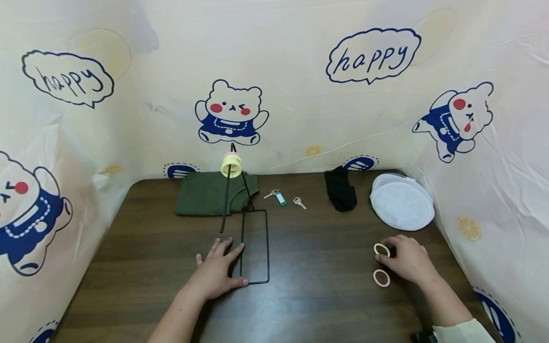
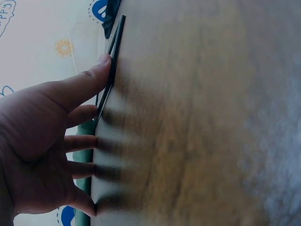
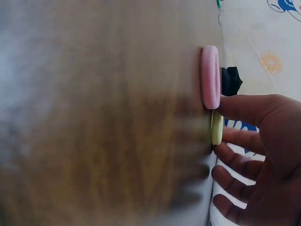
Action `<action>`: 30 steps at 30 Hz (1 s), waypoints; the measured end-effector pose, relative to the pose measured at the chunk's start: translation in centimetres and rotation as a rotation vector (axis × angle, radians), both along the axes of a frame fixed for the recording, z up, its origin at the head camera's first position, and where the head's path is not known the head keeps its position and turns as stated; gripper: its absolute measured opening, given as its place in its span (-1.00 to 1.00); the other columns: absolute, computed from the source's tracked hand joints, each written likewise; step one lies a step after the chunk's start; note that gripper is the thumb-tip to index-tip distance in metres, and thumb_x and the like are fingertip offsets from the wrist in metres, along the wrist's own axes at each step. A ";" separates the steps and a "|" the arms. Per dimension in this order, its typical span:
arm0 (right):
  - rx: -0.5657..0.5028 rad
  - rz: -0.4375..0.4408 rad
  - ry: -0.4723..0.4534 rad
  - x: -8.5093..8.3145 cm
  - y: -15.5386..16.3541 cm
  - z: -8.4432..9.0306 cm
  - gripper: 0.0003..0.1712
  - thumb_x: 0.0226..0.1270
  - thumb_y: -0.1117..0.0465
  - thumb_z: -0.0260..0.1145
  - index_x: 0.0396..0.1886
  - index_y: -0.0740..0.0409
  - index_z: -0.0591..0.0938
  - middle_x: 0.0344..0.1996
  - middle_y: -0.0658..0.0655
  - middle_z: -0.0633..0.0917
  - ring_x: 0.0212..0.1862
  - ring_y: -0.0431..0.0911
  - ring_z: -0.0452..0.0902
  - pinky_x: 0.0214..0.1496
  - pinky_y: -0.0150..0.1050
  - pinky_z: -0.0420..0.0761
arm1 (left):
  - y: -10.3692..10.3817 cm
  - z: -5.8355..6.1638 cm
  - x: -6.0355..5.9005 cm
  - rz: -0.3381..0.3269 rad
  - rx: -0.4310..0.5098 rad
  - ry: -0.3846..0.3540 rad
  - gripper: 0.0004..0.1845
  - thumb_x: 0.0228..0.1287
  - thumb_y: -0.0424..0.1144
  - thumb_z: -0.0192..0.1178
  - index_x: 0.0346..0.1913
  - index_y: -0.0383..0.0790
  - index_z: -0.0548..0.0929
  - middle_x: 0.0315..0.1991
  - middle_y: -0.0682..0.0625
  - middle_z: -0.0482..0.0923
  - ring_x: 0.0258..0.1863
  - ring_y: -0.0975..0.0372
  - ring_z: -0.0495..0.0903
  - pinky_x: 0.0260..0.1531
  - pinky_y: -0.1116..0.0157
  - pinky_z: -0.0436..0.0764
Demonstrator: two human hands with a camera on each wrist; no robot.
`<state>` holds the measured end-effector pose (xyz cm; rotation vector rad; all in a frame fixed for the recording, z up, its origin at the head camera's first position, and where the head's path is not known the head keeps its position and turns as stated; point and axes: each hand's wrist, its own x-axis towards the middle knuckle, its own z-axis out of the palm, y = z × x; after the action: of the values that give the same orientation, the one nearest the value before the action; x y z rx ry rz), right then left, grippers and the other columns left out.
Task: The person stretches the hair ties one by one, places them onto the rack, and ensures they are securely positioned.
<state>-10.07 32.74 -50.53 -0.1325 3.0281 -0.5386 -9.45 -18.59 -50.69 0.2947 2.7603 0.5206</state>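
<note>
Pressing flat: left hand (image 1: 216,271) fingers spread on black wire stand base (image 1: 255,246); right hand (image 1: 407,259) fingertips touching yellow hair tie (image 1: 381,249), pink hair tie (image 1: 381,277) just beside.

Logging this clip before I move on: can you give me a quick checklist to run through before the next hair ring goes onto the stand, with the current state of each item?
1. Black wire stand steadied: ok, left hand rests flat on its base frame.
2. Yellow hair ring on the table under the right hand: ok, fingers touch it.
3. Ring firmly held: cannot tell, not lifted.
4. Pink hair ring lying free nearby: ok.
5. Stand arm has room: cannot tell, a yellow and a pink ring already hang there.
6. Dark wooden table between ring and stand bare: ok.
</note>
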 end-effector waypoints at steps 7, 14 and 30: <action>-0.086 0.095 0.148 0.1 -0.7 -0.2 -0.73 0.14 0.14 0.59 -0.16 0.05 0.78 -0.17 0.03 0.74 -0.05 0.07 0.63 0.00 0.12 0.57 | 0.0 0.0 0.0 -0.002 -0.005 0.007 0.03 0.06 0.33 0.49 0.59 0.10 0.35 0.63 -0.16 0.09 0.63 -0.21 -0.13 0.20 -0.65 -0.10; -0.213 0.192 0.213 -0.2 -4.4 2.3 -0.75 0.17 0.20 0.58 -0.15 -0.06 0.77 -0.27 -0.10 0.74 -0.30 -0.24 0.61 -0.26 -0.18 0.64 | 0.1 0.2 0.0 0.000 -0.002 0.007 0.03 0.07 0.31 0.50 0.59 0.09 0.36 0.63 -0.17 0.09 0.63 -0.22 -0.13 0.20 -0.65 -0.10; -0.529 0.673 0.544 -1.2 -17.5 10.1 -0.69 0.17 0.28 0.52 -0.06 0.10 0.76 -0.14 -0.05 0.76 -0.17 -0.29 0.66 -0.12 -0.39 0.69 | 0.0 0.2 0.1 0.002 0.004 0.004 0.02 0.07 0.30 0.50 0.59 0.11 0.36 0.63 -0.16 0.09 0.63 -0.21 -0.13 0.21 -0.64 -0.11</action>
<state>-11.29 15.29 -40.44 -1.4568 2.8897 -1.3583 -9.34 -18.57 -50.53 0.2938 2.7646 0.5262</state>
